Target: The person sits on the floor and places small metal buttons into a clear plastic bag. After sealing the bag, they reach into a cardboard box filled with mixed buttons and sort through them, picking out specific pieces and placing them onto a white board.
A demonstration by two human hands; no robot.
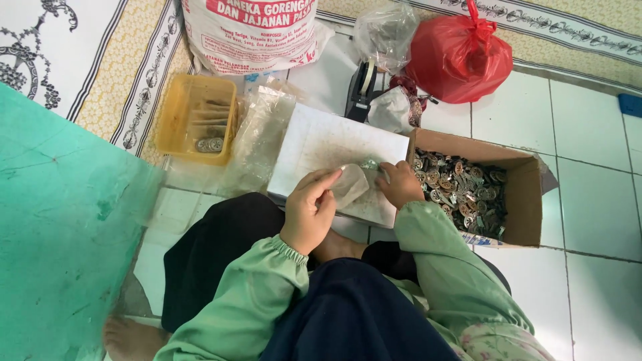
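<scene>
Head view: small clear bag between both hands.

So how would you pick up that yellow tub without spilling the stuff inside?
Probably grip the yellow tub by its two long rims, coming straight down from above. It sits flat and open-topped, with small metal pieces loose at its near end, so a level lift should keep them in. Plastic bags crowd its right side.

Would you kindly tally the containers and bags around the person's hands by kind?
Cardboard box of metal pieces: 1
Yellow plastic tray: 1
Red plastic bag: 1
Large white printed sack: 1
Small clear bag, held by left hand and right hand: 1
Total: 5
</scene>
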